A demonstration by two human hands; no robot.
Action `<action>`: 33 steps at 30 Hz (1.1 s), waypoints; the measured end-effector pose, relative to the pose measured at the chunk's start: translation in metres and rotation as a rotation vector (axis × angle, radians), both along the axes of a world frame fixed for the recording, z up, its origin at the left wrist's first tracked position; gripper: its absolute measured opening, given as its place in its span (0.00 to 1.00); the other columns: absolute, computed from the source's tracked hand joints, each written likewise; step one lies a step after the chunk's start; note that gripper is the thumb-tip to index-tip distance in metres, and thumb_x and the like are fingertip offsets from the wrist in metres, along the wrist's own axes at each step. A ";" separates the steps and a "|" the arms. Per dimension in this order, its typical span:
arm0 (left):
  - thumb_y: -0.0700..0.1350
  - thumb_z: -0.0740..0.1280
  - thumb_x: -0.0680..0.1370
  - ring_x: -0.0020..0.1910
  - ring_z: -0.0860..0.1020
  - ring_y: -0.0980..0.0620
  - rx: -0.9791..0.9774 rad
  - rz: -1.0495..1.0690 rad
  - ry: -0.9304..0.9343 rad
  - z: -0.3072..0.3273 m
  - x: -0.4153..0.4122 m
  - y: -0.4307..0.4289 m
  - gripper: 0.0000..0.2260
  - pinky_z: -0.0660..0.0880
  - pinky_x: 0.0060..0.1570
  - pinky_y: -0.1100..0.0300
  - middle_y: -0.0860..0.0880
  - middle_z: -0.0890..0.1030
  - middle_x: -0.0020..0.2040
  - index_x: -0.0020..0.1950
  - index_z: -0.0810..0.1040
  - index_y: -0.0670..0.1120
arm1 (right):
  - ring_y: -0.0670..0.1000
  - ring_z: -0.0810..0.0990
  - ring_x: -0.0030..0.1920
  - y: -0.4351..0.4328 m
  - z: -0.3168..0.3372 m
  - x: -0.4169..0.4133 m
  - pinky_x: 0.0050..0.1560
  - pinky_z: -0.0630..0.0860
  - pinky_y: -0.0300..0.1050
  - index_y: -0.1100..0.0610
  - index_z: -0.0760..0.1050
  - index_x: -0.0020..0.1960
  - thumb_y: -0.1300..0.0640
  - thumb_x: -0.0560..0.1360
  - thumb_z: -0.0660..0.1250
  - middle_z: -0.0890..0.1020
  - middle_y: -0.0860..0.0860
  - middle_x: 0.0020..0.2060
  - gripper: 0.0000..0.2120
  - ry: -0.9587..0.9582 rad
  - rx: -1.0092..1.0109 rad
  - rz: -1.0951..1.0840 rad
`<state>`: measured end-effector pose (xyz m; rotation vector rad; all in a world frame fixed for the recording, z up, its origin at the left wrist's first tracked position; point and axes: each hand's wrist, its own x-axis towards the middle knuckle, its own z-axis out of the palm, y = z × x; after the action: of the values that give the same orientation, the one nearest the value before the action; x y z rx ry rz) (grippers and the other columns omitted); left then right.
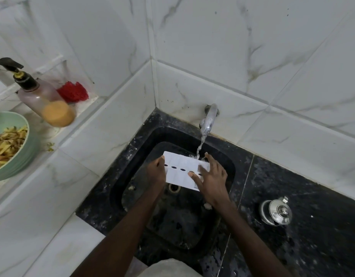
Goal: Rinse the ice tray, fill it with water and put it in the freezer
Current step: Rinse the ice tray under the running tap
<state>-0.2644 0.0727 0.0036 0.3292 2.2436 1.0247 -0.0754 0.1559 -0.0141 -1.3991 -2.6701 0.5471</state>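
Ice tray (183, 170): white; held over black sink (132, 156), under tap (208, 120) stream
Left hand (155, 172): grasps tray's left end
Right hand (211, 180): fingers spread flat on tray's right end, not clenched

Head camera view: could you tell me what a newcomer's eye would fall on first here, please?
The white ice tray stands out against the black sink, held over the basin with the left hand at one end and the right hand spread over the other. Water runs from the tap onto the tray's far right corner. A red scrubber brightens the ledge at upper left.
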 end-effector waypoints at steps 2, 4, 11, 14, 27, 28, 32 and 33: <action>0.58 0.60 0.83 0.44 0.79 0.47 0.032 0.065 0.018 -0.010 -0.006 -0.006 0.21 0.72 0.46 0.59 0.42 0.86 0.51 0.56 0.86 0.44 | 0.55 0.53 0.81 -0.001 -0.001 0.008 0.78 0.54 0.65 0.45 0.81 0.64 0.29 0.81 0.51 0.55 0.50 0.82 0.29 0.043 -0.009 0.089; 0.61 0.61 0.81 0.45 0.83 0.42 0.013 0.116 0.061 -0.017 -0.013 -0.011 0.24 0.78 0.49 0.52 0.43 0.85 0.45 0.52 0.86 0.44 | 0.55 0.56 0.80 0.001 -0.002 0.019 0.77 0.56 0.64 0.43 0.80 0.66 0.32 0.82 0.52 0.58 0.50 0.81 0.25 0.071 0.026 0.135; 0.59 0.63 0.81 0.42 0.83 0.44 0.046 0.142 -0.006 -0.043 -0.014 -0.013 0.22 0.80 0.48 0.50 0.45 0.84 0.40 0.49 0.86 0.43 | 0.56 0.54 0.80 0.006 -0.003 0.019 0.76 0.56 0.65 0.48 0.79 0.67 0.32 0.82 0.53 0.56 0.52 0.81 0.28 0.057 -0.045 -0.051; 0.57 0.64 0.82 0.46 0.83 0.41 0.018 0.152 -0.028 -0.022 -0.015 -0.013 0.21 0.78 0.48 0.52 0.41 0.85 0.44 0.50 0.85 0.41 | 0.53 0.53 0.80 0.002 -0.006 0.017 0.77 0.56 0.63 0.50 0.81 0.66 0.32 0.82 0.55 0.56 0.50 0.81 0.28 0.051 -0.098 0.056; 0.45 0.62 0.85 0.47 0.78 0.44 -0.040 0.215 -0.550 -0.045 -0.023 -0.009 0.10 0.76 0.33 0.55 0.39 0.79 0.55 0.65 0.75 0.42 | 0.58 0.78 0.65 0.011 0.005 0.016 0.67 0.72 0.52 0.63 0.78 0.67 0.47 0.85 0.61 0.81 0.58 0.65 0.21 0.306 -0.436 -0.206; 0.44 0.61 0.86 0.43 0.76 0.46 -0.081 0.182 -0.562 -0.045 -0.022 -0.010 0.08 0.76 0.29 0.57 0.41 0.77 0.49 0.63 0.73 0.43 | 0.59 0.80 0.63 0.012 0.007 0.017 0.65 0.73 0.53 0.65 0.79 0.64 0.49 0.85 0.62 0.82 0.61 0.62 0.20 0.305 -0.463 -0.215; 0.45 0.62 0.85 0.38 0.74 0.48 -0.157 0.170 -0.684 -0.053 -0.027 -0.016 0.08 0.72 0.17 0.65 0.43 0.74 0.43 0.60 0.72 0.42 | 0.57 0.80 0.64 0.016 0.000 0.026 0.66 0.72 0.51 0.64 0.80 0.64 0.52 0.84 0.65 0.82 0.59 0.64 0.17 0.275 -0.518 -0.213; 0.44 0.61 0.84 0.38 0.76 0.47 -0.171 0.158 -0.730 -0.054 -0.028 -0.017 0.08 0.74 0.17 0.64 0.42 0.75 0.43 0.61 0.72 0.41 | 0.57 0.79 0.66 0.019 -0.005 0.028 0.67 0.72 0.50 0.64 0.79 0.66 0.52 0.83 0.66 0.81 0.59 0.66 0.18 0.285 -0.537 -0.212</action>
<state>-0.2926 0.0552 -0.0509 -0.2687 1.6818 0.8407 -0.0469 0.1745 -0.0187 -1.5433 -2.2009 1.3916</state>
